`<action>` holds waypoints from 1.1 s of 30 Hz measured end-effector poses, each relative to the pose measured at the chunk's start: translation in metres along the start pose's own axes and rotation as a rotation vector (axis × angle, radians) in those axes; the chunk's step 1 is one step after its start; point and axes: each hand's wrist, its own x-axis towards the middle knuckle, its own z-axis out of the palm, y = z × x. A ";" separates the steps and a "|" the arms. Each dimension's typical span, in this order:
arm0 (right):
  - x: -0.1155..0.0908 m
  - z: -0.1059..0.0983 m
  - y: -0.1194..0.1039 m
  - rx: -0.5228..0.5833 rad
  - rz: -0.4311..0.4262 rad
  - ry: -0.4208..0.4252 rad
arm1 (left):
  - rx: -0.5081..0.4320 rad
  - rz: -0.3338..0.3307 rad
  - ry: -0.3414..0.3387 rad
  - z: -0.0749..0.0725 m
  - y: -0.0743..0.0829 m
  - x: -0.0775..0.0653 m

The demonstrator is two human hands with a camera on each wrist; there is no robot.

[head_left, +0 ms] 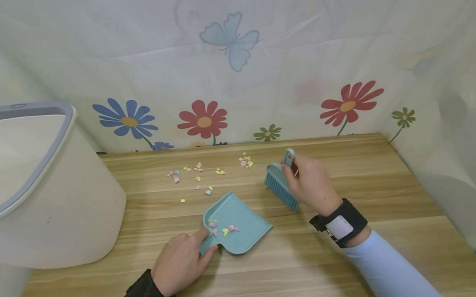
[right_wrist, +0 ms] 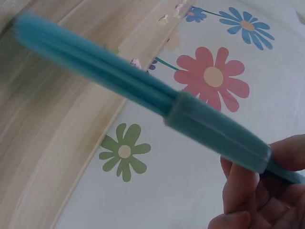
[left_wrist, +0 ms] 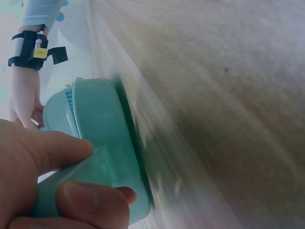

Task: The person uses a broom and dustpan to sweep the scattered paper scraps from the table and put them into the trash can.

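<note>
My left hand [head_left: 181,261] grips the short handle of a light-blue dustpan [head_left: 246,218], with the thumb along one side in the left wrist view. Several pink and yellow paper scraps [head_left: 225,231] lie in the pan, near its handle end. In my right hand [head_left: 313,182] is a matching hand brush [head_left: 280,182], held by its handle [head_left: 289,156]. Its blue bristles [right_wrist: 95,62] point down and left, to the right of the pan's front edge. Behind the pan, more small pink, yellow and blue scraps [head_left: 198,169] are scattered on the wooden table.
A large white bin [head_left: 81,199] with a grey rim stands at the left of the table [head_left: 351,268]. A pale curtain [head_left: 152,76] printed with flowers and a butterfly hangs along the back and right edges.
</note>
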 end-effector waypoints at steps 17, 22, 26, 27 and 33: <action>-0.012 -0.011 -0.021 0.254 -0.015 -0.093 | 0.018 -0.022 -0.013 0.000 0.001 0.000; -0.020 -0.018 -0.014 0.239 0.027 -0.086 | 0.013 -0.020 -0.015 0.002 0.002 0.001; -0.030 -0.024 -0.003 0.252 0.048 -0.044 | -0.005 -0.033 -0.023 0.002 0.002 0.002; -0.033 -0.025 0.000 0.258 0.053 -0.030 | -0.006 -0.037 -0.022 0.001 0.002 0.002; -0.058 -0.039 0.019 0.298 0.123 0.067 | 0.008 -0.048 0.033 -0.013 0.003 -0.001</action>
